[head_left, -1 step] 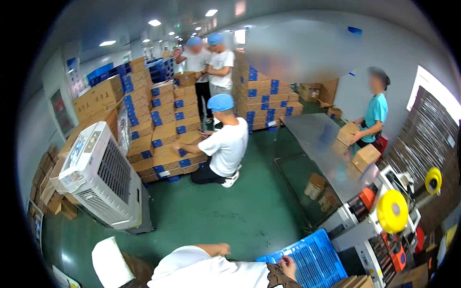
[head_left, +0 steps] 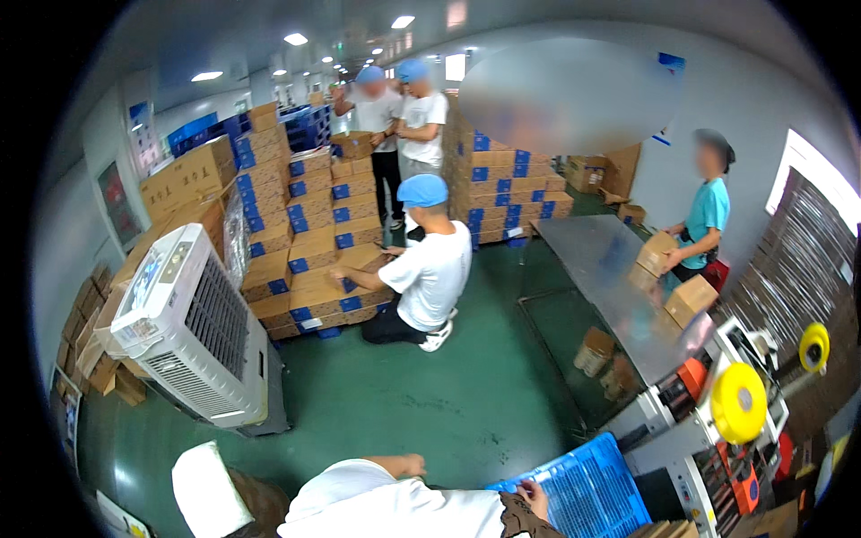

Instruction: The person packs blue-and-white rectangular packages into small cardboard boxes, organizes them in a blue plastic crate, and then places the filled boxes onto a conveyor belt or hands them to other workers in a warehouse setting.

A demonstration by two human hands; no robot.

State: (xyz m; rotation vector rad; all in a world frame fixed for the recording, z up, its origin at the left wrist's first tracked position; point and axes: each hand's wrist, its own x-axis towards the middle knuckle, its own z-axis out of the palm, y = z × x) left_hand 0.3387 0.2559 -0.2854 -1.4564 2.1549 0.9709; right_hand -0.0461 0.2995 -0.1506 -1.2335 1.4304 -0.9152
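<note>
At the lower edge, beyond my white sleeve, my left hand [head_left: 412, 465] is curled into a loose fist, with nothing visible in it. To the right, my right hand [head_left: 533, 498] comes out of a brown patterned cuff. Its fingers are loosely bent and partly apart, with no object to be seen in them. Behind that hand lies a blue plastic slatted pallet [head_left: 592, 493]; whether the hand touches it I cannot tell.
A white air cooler [head_left: 193, 332] stands left. Ahead, a person in a blue cap [head_left: 430, 260] kneels beside stacked cartons [head_left: 314, 251]; two people stand behind. Right, a person in teal [head_left: 708, 215] handles cartons at a metal table [head_left: 583, 260]. A carton-sealing machine [head_left: 700, 448] stands nearby.
The whole view has shifted slightly, so the surroundings sit a little further right. My right hand has moved slightly left against the blue pallet. My left hand looks almost unchanged.
</note>
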